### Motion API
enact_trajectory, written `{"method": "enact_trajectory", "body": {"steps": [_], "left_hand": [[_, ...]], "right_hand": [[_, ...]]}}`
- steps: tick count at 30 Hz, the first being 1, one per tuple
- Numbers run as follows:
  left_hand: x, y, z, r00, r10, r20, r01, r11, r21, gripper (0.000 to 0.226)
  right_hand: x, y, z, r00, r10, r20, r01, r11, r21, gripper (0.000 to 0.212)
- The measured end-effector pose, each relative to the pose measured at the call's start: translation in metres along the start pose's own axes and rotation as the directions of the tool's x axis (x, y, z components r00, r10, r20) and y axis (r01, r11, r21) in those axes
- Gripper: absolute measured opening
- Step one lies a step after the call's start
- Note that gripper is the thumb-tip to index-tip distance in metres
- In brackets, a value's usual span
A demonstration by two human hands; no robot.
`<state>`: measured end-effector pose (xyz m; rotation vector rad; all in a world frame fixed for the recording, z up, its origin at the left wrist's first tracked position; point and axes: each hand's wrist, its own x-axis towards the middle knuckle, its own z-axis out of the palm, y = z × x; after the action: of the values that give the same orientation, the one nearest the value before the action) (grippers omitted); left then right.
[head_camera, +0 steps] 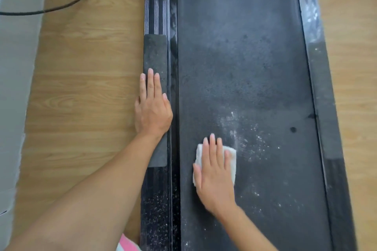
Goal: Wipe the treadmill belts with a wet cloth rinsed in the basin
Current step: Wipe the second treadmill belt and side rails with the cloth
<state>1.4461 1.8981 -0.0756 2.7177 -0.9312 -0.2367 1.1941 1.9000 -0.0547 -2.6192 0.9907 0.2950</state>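
Note:
The dark treadmill belt (pixel 240 63) runs up the middle of the head view, dusted with white specks near its lower half. A folded white cloth (pixel 231 161) lies on the belt's lower left part. My right hand (pixel 214 171) presses flat on the cloth with straight fingers, covering most of it. My left hand (pixel 153 106) rests flat with straight fingers on the left side rail's grey grip pad (pixel 155 53).
The right side rail (pixel 318 79) carries white dust near the top. Wooden floor (pixel 85 79) lies on both sides of the treadmill. A black cable (pixel 77 0) curves across the floor at the upper left. A pale grey wall (pixel 14 71) borders the left edge.

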Motion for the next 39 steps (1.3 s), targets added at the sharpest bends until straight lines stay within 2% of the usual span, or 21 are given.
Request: {"method": "enact_trajectory", "body": {"steps": [2, 4, 8, 10, 12, 14, 16, 19, 21, 23, 27, 29, 31, 33, 35, 37, 39], "left_hand": [[-0.001, 0.000, 0.000, 1.000, 0.000, -0.001, 0.000, 1.000, 0.003, 0.063], [0.000, -0.001, 0.002, 1.000, 0.011, -0.016, -0.011, 1.000, 0.004, 0.063], [0.000, -0.004, 0.010, 0.998, 0.022, -0.054, -0.022, 1.000, 0.011, 0.062], [0.000, -0.003, 0.011, 0.998, 0.020, -0.058, -0.020, 1.000, 0.009, 0.063], [0.000, -0.003, 0.010, 0.998, 0.011, -0.063, -0.010, 1.000, 0.021, 0.063], [0.000, 0.000, 0.006, 0.999, 0.004, -0.039, -0.003, 1.000, 0.017, 0.063], [-0.001, 0.001, 0.001, 1.000, -0.004, -0.024, 0.004, 1.000, 0.014, 0.063], [-0.001, 0.001, 0.001, 1.000, -0.009, -0.005, 0.009, 1.000, -0.007, 0.063], [-0.001, 0.000, 0.001, 1.000, -0.007, -0.004, 0.007, 1.000, -0.017, 0.063], [0.000, -0.001, 0.004, 1.000, -0.002, -0.009, 0.002, 1.000, -0.023, 0.063], [-0.002, -0.003, 0.009, 0.999, -0.002, -0.048, 0.002, 1.000, 0.004, 0.063], [0.000, -0.005, 0.011, 0.999, 0.000, -0.037, 0.002, 0.999, 0.049, 0.066], [0.002, -0.002, 0.013, 1.000, 0.015, -0.019, -0.012, 0.992, 0.127, 0.069], [-0.004, 0.004, 0.011, 0.998, 0.063, 0.026, -0.066, 0.989, 0.131, 0.071], [-0.009, 0.006, 0.009, 0.991, 0.117, 0.065, -0.126, 0.981, 0.150, 0.075], [-0.013, 0.004, 0.007, 0.977, 0.160, 0.138, -0.181, 0.970, 0.161, 0.081], [-0.015, 0.001, 0.003, 0.967, 0.205, 0.152, -0.229, 0.960, 0.163, 0.087]], "right_hand": [[-0.032, 0.003, 0.008, 0.992, -0.104, 0.078, 0.106, 0.994, -0.023, 0.067], [0.021, 0.007, 0.001, 0.991, -0.133, 0.033, 0.135, 0.988, -0.068, 0.067], [0.220, 0.012, -0.050, 0.983, 0.045, -0.175, -0.043, 0.999, 0.012, 0.068], [0.290, 0.024, -0.080, 0.983, 0.095, -0.156, -0.090, 0.995, 0.038, 0.069], [0.309, 0.033, -0.081, 0.982, 0.109, -0.155, -0.107, 0.994, 0.022, 0.072], [0.266, 0.037, -0.067, 0.978, 0.122, -0.170, -0.121, 0.993, 0.016, 0.076], [0.177, 0.036, -0.043, 0.980, 0.134, -0.145, -0.135, 0.991, 0.004, 0.075], [0.020, 0.034, -0.006, 0.992, 0.113, -0.059, -0.111, 0.993, 0.029, 0.068], [-0.034, 0.030, 0.013, 0.999, 0.050, -0.002, -0.049, 0.998, 0.025, 0.067], [-0.005, 0.038, 0.012, 0.998, 0.054, -0.016, -0.054, 0.998, -0.026, 0.070], [0.164, 0.058, -0.043, 0.976, 0.167, -0.137, -0.169, 0.986, -0.001, 0.085], [0.231, 0.070, -0.072, 0.972, 0.186, -0.143, -0.185, 0.983, 0.023, 0.088], [0.263, 0.078, -0.083, 0.976, 0.167, -0.141, -0.168, 0.986, 0.004, 0.088], [0.250, 0.080, -0.081, 0.983, 0.143, -0.119, -0.143, 0.990, 0.006, 0.086], [0.199, 0.077, -0.064, 0.989, 0.119, -0.089, -0.120, 0.993, -0.003, 0.082], [0.114, 0.077, -0.037, 0.990, 0.110, -0.083, -0.111, 0.994, -0.001, 0.076], [0.015, 0.076, -0.011, 0.989, 0.137, -0.065, -0.134, 0.990, 0.041, 0.072]]}}
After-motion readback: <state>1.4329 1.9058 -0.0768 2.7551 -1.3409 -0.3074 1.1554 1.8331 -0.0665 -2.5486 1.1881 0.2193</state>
